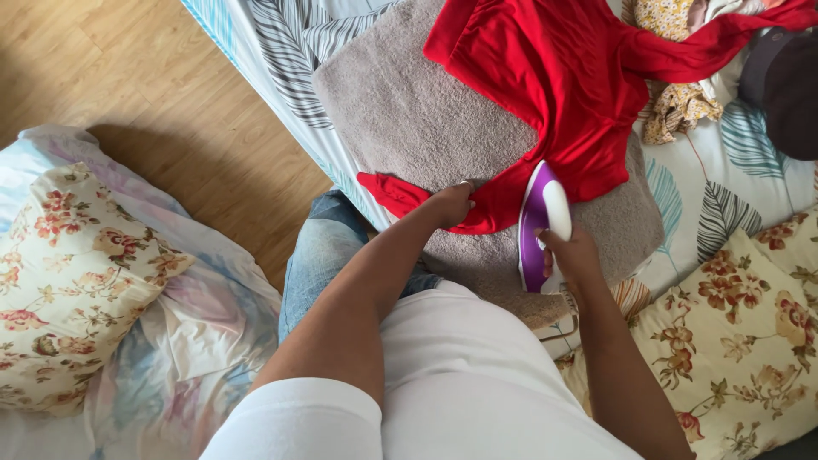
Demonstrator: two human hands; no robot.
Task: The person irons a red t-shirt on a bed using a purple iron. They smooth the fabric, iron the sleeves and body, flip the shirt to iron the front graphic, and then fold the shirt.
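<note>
Pressing step: right hand [573,255] clenched around purple-and-white iron [537,226] resting on red garment's [554,77] lower edge, spread over grey towel [409,119]; left hand [450,204] pins the hem flat; advancing likely requires keeping fabric taut

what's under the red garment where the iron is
A grey towel lies under the red garment, spread on a leaf-print bedsheet. The right hand holds the purple iron; the left hand pins the fabric. The towel's middle is covered.
</note>
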